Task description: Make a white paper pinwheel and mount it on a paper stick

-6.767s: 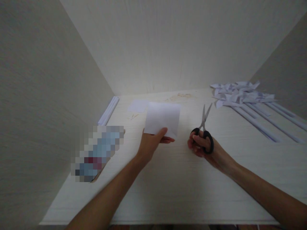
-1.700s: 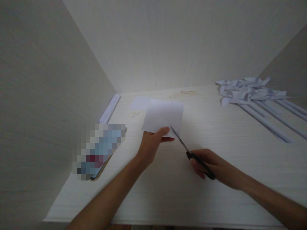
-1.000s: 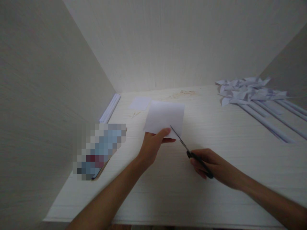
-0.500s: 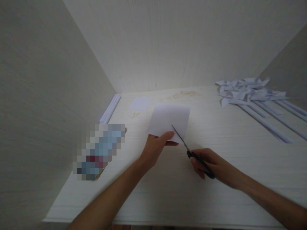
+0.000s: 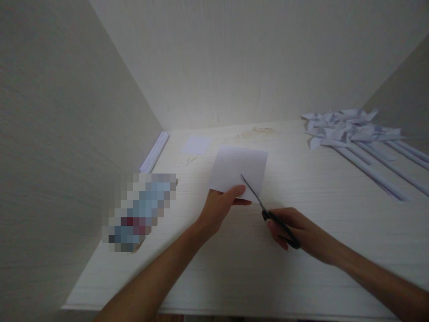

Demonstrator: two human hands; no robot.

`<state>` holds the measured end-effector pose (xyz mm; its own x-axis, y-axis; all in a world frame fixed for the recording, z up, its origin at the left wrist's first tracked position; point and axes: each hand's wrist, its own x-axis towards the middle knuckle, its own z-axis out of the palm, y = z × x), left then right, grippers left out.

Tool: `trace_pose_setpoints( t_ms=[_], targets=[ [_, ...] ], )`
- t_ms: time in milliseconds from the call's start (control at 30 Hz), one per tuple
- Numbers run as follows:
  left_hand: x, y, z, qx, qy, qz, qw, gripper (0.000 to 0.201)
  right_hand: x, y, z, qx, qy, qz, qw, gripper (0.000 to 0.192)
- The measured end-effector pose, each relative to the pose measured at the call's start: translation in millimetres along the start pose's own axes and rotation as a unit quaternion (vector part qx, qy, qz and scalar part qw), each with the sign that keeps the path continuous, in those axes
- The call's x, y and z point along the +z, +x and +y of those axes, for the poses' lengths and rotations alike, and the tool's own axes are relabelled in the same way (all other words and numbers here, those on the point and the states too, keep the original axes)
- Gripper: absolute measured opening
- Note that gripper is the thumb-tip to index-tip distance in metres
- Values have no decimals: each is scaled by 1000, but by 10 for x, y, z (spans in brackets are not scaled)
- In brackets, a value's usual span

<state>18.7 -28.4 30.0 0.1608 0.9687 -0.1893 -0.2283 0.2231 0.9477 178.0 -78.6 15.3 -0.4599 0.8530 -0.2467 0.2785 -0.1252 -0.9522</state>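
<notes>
Scissors [image 5: 264, 209] have bitten further into the paper square [image 5: 239, 172] since a moment ago. Left hand [image 5: 219, 208] pinches its near edge above mid-counter [image 5: 301, 268], right hand [image 5: 298, 230] grips the handles.

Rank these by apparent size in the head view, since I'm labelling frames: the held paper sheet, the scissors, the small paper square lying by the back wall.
1. Paper sheet, largest.
2. Scissors.
3. Small paper square, smallest, though it lies farther away, so its true size is unsure.
</notes>
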Motion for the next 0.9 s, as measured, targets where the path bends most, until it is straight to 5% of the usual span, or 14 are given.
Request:
trace_pose_setpoints(
  t_ms=[733, 900],
  targets=[
    [-5, 18, -33, -3, 9, 7, 1000, 30, 14, 18, 33, 11, 1, -2, 1000, 41],
    [-125, 82, 45, -17, 28, -18, 999, 30, -22, 16, 38, 17, 4, -10, 1000, 41]
  ],
)
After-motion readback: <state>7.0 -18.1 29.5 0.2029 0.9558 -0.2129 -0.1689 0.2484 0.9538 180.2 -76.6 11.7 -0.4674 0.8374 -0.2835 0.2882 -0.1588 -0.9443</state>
